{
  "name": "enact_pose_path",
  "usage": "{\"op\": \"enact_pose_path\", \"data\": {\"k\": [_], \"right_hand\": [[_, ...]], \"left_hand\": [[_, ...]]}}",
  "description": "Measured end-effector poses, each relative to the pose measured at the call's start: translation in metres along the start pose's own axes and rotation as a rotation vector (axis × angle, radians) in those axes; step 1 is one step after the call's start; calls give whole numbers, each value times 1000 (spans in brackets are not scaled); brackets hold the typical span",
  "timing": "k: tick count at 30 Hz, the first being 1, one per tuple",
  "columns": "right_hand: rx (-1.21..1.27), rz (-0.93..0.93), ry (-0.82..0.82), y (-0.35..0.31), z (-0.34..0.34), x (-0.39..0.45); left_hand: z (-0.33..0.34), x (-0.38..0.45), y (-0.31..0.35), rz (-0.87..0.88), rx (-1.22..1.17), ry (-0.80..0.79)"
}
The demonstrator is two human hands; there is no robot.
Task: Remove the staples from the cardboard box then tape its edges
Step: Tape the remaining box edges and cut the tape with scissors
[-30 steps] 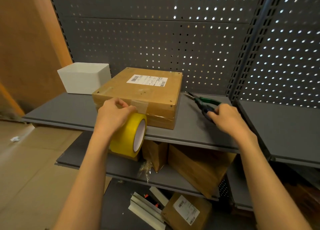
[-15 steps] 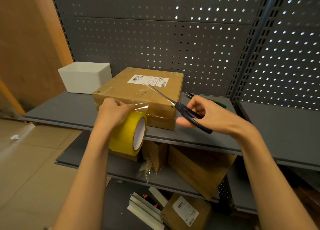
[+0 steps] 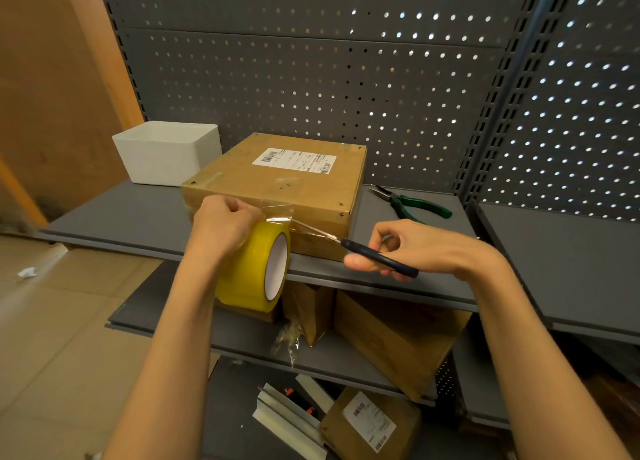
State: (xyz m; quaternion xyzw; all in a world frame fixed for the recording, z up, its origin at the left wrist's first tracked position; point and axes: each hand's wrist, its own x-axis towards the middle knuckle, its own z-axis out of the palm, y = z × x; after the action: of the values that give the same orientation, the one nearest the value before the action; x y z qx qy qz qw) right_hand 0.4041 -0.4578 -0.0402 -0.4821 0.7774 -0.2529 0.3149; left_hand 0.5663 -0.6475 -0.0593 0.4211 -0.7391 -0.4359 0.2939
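Note:
A flat cardboard box (image 3: pixel 277 182) with a white shipping label lies on the grey top shelf (image 3: pixel 138 217). My left hand (image 3: pixel 221 224) grips the yellow tape roll (image 3: pixel 252 269) against the box's near left corner, and a clear strip of tape (image 3: pixel 280 213) stretches from the roll onto the box's front edge. My right hand (image 3: pixel 415 248) holds dark-handled scissors (image 3: pixel 377 257), whose blades meet the stretched tape just right of the roll.
Green-handled pliers (image 3: pixel 412 203) lie on the shelf right of the box. A white bin (image 3: pixel 166 153) stands behind its left side. Cardboard boxes (image 3: pixel 398 341) fill the lower shelf, with another labelled box (image 3: pixel 367 425) and pale strips below. Perforated panels form the back wall.
My right hand left the pliers on the shelf, picked up the scissors and brought them down and left to the tape strip. My left hand kept the roll by the box.

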Motion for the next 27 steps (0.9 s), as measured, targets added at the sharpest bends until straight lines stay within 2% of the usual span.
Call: {"op": "enact_pose_path", "data": {"k": [9,17,27], "right_hand": [[112,-82,12,-15,14,31],[153,-124,104,-20,19,32],[208,-155,142,-21,21,29]], "left_hand": [[1,0,-3,-9,-37,45],[-1,-1,-5,2,-66,77],[-1,1,-7,-1,-63,58]]}}
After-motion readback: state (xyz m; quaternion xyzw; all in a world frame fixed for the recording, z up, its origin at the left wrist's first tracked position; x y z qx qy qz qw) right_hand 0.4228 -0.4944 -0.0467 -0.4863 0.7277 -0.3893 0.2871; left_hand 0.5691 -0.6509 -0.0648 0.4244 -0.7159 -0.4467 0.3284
